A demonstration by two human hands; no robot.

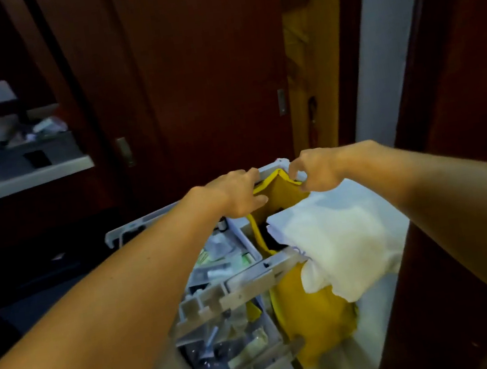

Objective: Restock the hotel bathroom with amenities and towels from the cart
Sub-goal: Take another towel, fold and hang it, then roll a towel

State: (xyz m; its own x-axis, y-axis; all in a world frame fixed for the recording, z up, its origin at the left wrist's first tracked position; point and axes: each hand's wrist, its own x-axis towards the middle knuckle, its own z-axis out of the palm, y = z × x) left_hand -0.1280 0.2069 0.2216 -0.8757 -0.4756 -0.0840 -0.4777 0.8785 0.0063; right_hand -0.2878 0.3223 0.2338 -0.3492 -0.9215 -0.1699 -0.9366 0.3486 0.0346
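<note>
Both hands at far rim of yellow bag on cart: left hand grips bag edge, fingers curled; right hand pinches opposite edge. White towel draped over bag's near right side. Small amenities in cart trays left of bag. Dark wood door behind

Hemmed in right by a dark wooden panel just beside the cart. Blocked beyond by a closed wooden door. Crowded left tray of small amenities; white towels heaped over the yellow bag.
</note>
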